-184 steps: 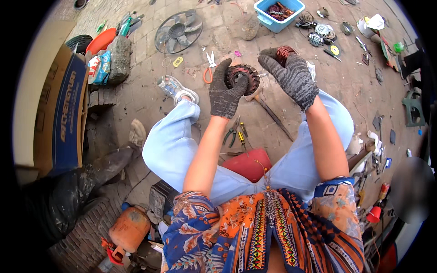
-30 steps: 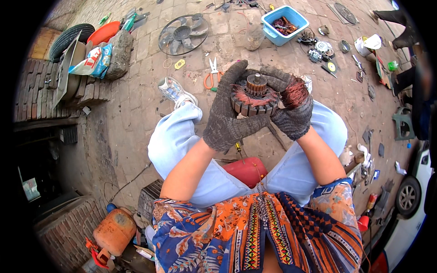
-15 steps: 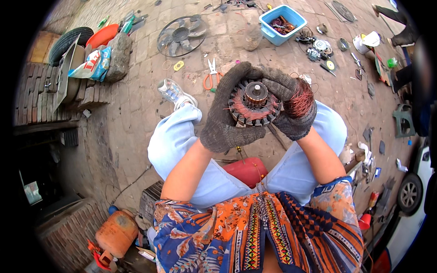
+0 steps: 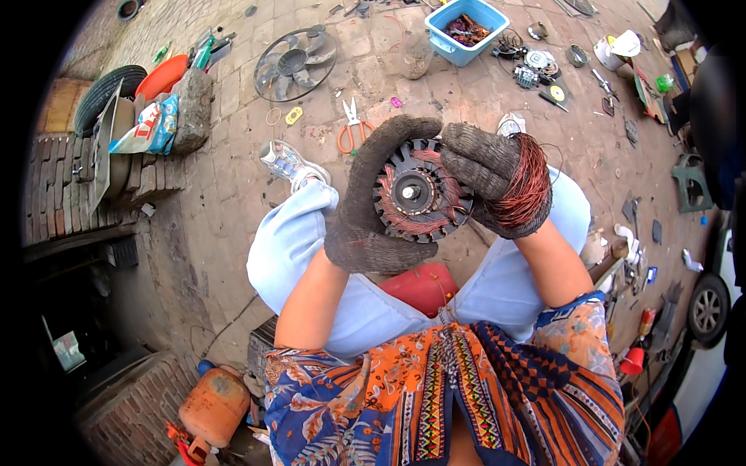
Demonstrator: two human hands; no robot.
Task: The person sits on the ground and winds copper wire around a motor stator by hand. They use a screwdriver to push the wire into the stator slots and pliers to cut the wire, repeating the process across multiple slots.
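My left hand [image 4: 365,210], in a dark knitted glove, cups a motor armature [image 4: 423,167] from its left side and from below. The armature is round, with black slots around its rim, reddish copper windings and a shaft tip showing at its middle. My right hand [image 4: 482,163], gloved too, rests its fingers on the armature's right edge. A bundle of thin copper wire [image 4: 528,182] wraps around the right hand, with loose strands at its outer side. The right fingertips partly overlap the windings.
Orange-handled scissors [image 4: 353,128] and a fan wheel [image 4: 295,66] lie ahead to the left. A blue tub [image 4: 458,50] with copper scrap stands at the far side, beside several motor parts [image 4: 536,68]. A red cushion-like object [image 4: 420,289] sits between my legs.
The armature has tilted so its shaft end faces up toward me, and both hands have spread slightly apart. The right hand has slid back to the armature's edge.
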